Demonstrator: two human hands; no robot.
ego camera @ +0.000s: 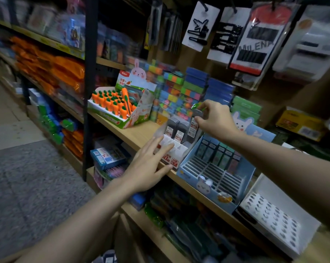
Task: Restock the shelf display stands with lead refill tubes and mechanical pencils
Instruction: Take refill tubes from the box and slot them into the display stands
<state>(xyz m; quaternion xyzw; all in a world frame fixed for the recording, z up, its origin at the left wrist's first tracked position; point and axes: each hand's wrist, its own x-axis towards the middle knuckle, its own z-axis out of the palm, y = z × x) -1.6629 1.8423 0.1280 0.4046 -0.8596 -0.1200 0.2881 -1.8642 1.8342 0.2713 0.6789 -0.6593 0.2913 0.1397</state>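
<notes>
A white lead refill stand (176,149) sits at the front edge of the wooden shelf (133,133), with a few dark refill tubes (176,128) upright in its back rows. My left hand (149,162) lies flat with straight fingers against the stand's front left side. My right hand (215,118) pinches the top of a dark refill tube (195,123) at the stand's back right. To the right stands a blue bunny display stand (217,171) with a few pastel pieces in its back row and bare slots in front.
A carrot-themed display box (120,103) stands to the left on the same shelf, with stacked colourful packs (179,92) behind the stands. A white tray with round holes (274,213) lies at the right. Hair-clip cards (200,25) hang above. A black upright post (89,92) stands left.
</notes>
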